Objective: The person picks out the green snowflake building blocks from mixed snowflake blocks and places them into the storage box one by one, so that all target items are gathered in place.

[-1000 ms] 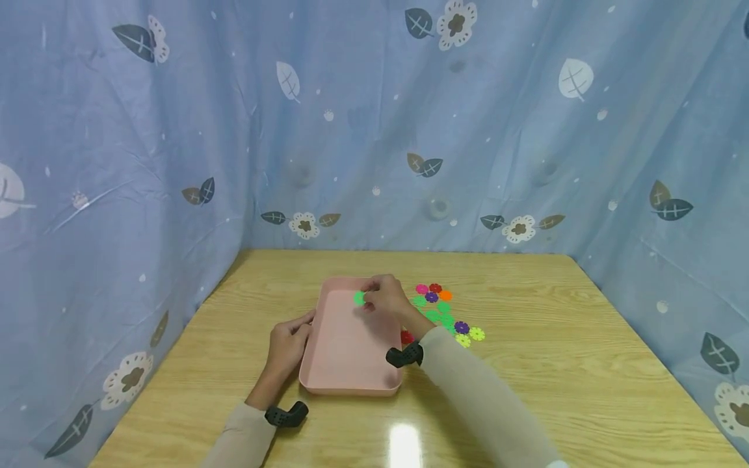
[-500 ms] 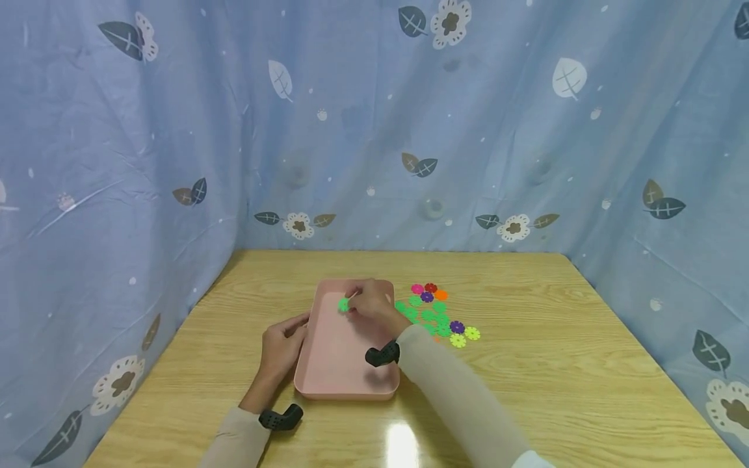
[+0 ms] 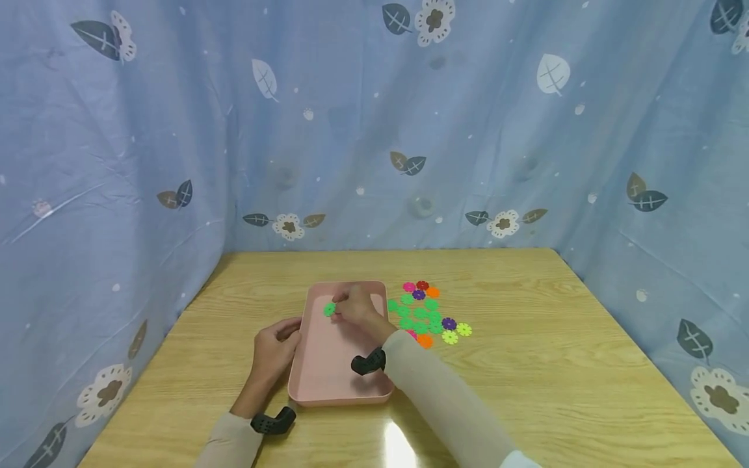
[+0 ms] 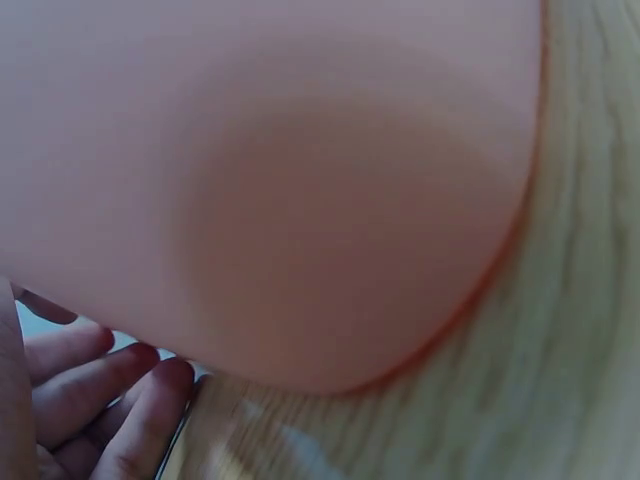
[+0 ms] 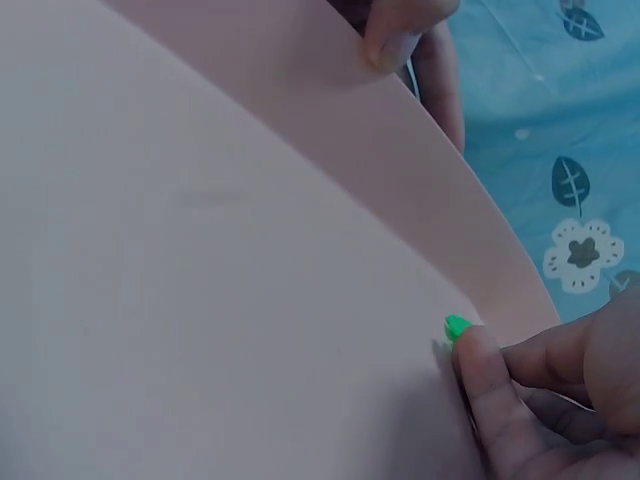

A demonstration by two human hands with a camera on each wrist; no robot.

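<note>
A shallow pink tray (image 3: 318, 374) lies on the wooden table. My left hand (image 3: 272, 351) holds its left rim; the right wrist view shows the thumb (image 5: 390, 40) over the wall and fingers outside it. My right hand (image 3: 355, 308) is over the far part of the tray and pinches a green flower-shaped disc (image 3: 329, 310) between thumb and fingers. In the right wrist view only a small edge of that green disc shows, close to the tray's floor. Whether it touches the floor I cannot tell.
Several flower-shaped discs, green (image 3: 420, 313), purple (image 3: 448, 324), yellow (image 3: 464, 329), orange (image 3: 433, 292), red (image 3: 422, 285) and pink (image 3: 409, 286), lie right of the tray. A blue patterned curtain (image 3: 328, 149) surrounds the table (image 3: 526, 364) at the back and sides.
My right hand has moved left and slightly toward me inside the tray with the green disc. The left hand stays at the tray's left rim. The whole head view has shifted a little.
</note>
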